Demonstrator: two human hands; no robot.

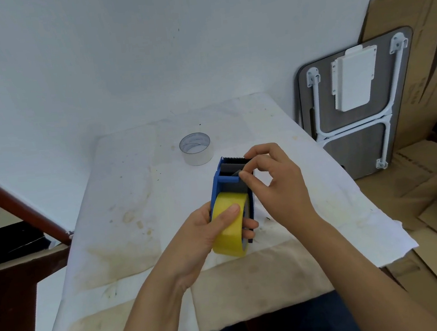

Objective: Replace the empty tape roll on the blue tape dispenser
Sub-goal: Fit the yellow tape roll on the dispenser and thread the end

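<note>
The blue tape dispenser (218, 184) is held above the table with a yellow tape roll (228, 229) seated in it. My left hand (206, 237) grips the dispenser from the left, thumb pressed on the yellow roll. My right hand (276, 183) is at the dispenser's front end near the serrated blade, thumb and forefinger pinched at the dark flap, apparently on the tape's end. A clear, nearly empty tape roll (196, 148) lies flat on the table beyond the dispenser.
A stained white sheet covers the table (123, 203). A folded lap table (359, 100) leans against the wall at the right, with flattened cardboard (433, 195) behind and below it. A brown rail (17, 204) runs at the left.
</note>
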